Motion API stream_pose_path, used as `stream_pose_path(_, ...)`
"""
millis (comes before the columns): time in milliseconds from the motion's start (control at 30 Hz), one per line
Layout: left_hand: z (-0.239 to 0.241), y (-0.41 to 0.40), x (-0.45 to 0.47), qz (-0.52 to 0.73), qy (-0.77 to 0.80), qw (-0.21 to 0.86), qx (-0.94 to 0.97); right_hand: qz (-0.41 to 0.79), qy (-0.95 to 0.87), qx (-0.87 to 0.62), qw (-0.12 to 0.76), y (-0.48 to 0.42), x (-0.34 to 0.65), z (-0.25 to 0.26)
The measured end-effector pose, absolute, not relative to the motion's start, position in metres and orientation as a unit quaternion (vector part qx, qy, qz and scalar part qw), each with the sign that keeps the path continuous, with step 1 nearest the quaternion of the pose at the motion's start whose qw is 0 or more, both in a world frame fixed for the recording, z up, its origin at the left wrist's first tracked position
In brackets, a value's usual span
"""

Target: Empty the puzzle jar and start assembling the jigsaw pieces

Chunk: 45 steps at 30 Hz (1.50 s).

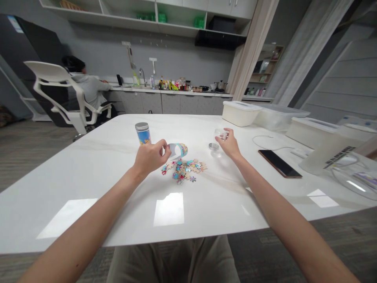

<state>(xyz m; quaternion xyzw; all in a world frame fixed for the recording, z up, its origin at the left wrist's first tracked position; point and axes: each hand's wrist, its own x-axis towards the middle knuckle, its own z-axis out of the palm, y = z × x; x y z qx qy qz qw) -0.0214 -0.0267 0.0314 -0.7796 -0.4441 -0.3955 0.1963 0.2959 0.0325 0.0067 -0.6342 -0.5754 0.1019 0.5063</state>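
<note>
Between the finger and thumb of my left hand [151,157] is a curled printed paper sheet [180,150], white on its inner side and colourful outside. Below it lies a loose pile of jigsaw puzzle pieces [185,169], some bare wood side up. My right hand [229,144] has its fingers around a clear plastic jar [220,134] just above the table. A round silver lid [213,146] rests beside that jar. Behind my left hand stands a blue printed can [143,135] with a silver lid, partly hidden by the hand.
A phone [279,163] and a white cable [271,143] lie to the right. Lidded bins [241,113] line the table's right back side, with a whitish container [332,151] nearer. A person [91,92] sits by a white chair [55,80] at far left.
</note>
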Motion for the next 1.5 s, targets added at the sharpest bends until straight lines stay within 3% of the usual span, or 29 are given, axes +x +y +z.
stream_pose_path(300,0.03,-0.027,-0.02,-0.373,-0.491,0.192,-0.764,0.049,-0.599,-0.645,0.473,0.039,0.304,-0.002)
stream_pose_path(533,0.028,-0.026,-0.019,-0.356,-0.502,0.181,-0.767,-0.105,-0.687,-0.48,0.536,0.01,0.28,0.023)
stream_pose_path(667,0.025,-0.026,-0.017,-0.37,-0.469,0.177,-0.783,0.048,-0.805,-0.37,0.461,-0.024,0.228,0.021)
stream_pose_path(800,0.024,-0.026,-0.019,-0.373,-0.416,0.195,-0.806,0.209,-0.782,-0.37,0.456,-0.046,0.194,0.01)
stream_pose_path(1000,0.031,-0.021,-0.033,-0.342,-0.396,0.222,-0.823,0.204,-0.744,-0.4,0.494,-0.043,0.2,0.018)
stream_pose_path(1233,0.034,-0.021,-0.037,-0.341,-0.406,0.189,-0.827,0.51,-0.599,-0.336,0.518,-0.043,0.196,0.026)
stream_pose_path(1500,0.033,-0.019,-0.037,-0.34,-0.406,0.201,-0.824,0.63,-0.478,-0.385,0.475,-0.04,0.203,0.031)
